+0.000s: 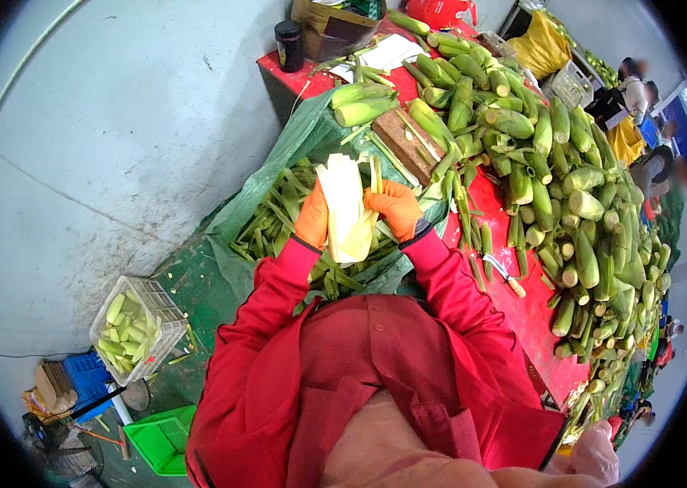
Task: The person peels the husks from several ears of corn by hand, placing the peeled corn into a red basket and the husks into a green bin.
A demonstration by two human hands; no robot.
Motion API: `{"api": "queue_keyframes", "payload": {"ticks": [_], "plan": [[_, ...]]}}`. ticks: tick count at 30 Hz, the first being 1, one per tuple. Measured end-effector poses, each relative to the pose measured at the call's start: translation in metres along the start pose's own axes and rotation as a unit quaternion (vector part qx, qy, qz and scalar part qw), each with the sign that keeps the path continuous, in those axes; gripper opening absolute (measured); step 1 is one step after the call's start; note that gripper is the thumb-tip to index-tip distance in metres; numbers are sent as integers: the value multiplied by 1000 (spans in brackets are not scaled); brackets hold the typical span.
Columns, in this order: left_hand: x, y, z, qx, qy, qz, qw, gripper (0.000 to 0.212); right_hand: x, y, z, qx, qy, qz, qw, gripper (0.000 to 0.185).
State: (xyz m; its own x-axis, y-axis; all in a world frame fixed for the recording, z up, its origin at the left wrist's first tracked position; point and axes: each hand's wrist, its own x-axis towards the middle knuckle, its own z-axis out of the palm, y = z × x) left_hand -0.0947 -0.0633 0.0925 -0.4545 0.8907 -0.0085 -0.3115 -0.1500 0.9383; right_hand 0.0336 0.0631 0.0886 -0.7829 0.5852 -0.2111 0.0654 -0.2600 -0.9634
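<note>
An ear of corn in pale inner husk [343,210] is held upright before my chest, over a green woven sack full of stripped husks [279,210]. My left hand [312,216], in an orange glove, grips the ear from its left side. With bent fingers my right hand [396,208], also gloved in orange, pinches a strip of husk [376,174] at the ear's right side. The kernels are not visible. Just beyond my right hand, a brown block [403,143] lies at the table's edge with husk scraps on it.
Unpeeled corn ears [584,204] are heaped across the red table [496,210]. A knife [505,276] lies to the right of my right arm. A dark jar [289,46] stands at the far corner. On the floor are a crate of peeled ears [157,299] and a green basket [163,439].
</note>
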Motion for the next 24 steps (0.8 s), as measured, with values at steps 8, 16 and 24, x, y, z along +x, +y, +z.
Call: {"api": "queue_keyframes", "payload": {"ticks": [8, 16, 24], "plan": [[14, -55, -9, -336, -33, -7, 941, 65, -6, -3, -30, 177, 24, -49, 983, 25], [24, -54, -10, -277, 59, 152, 947, 62, 8, 46, -88, 269, 176, -100, 942, 31], [27, -67, -21, -290, 48, 30, 955, 65, -12, 5, -38, -170, 119, -99, 973, 45]]}}
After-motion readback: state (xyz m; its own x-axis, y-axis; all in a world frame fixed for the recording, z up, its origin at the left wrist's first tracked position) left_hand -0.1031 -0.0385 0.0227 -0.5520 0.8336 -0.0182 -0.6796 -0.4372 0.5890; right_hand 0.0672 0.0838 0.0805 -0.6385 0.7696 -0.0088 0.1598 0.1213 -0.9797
